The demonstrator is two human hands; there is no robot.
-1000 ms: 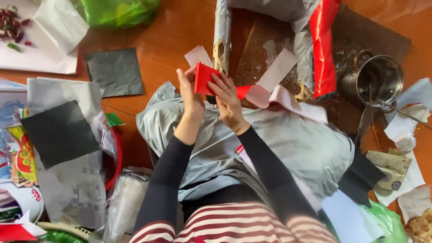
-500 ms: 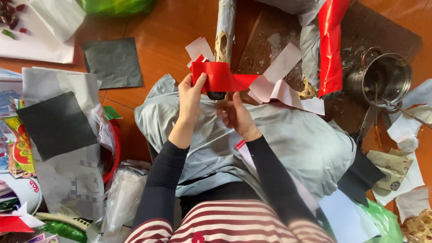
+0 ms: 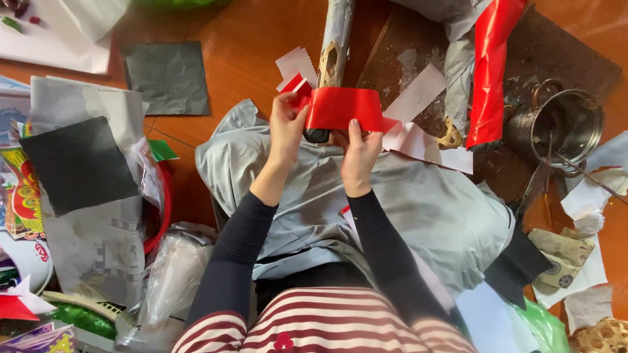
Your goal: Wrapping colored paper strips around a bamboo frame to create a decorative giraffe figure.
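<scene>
Hands pinching red paper strip (image 3: 345, 108), left hand (image 3: 286, 127), right hand (image 3: 358, 151), above grey cloth (image 3: 425, 202)

- Bare wooden floor (image 3: 255, 46) at upper centre gives passage.
- Metal pot (image 3: 566, 127) and red foil roll (image 3: 490, 72) block the upper right.
- Paper piles (image 3: 85, 196) crowd the left.

paper strip (image 3: 345, 108) above cloth (image 3: 418, 209), pot (image 3: 564, 127) right

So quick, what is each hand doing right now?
Left hand: closed, pinching the left end of the red paper strip.
Right hand: closed, pinching the strip's lower edge near its right end.
</scene>
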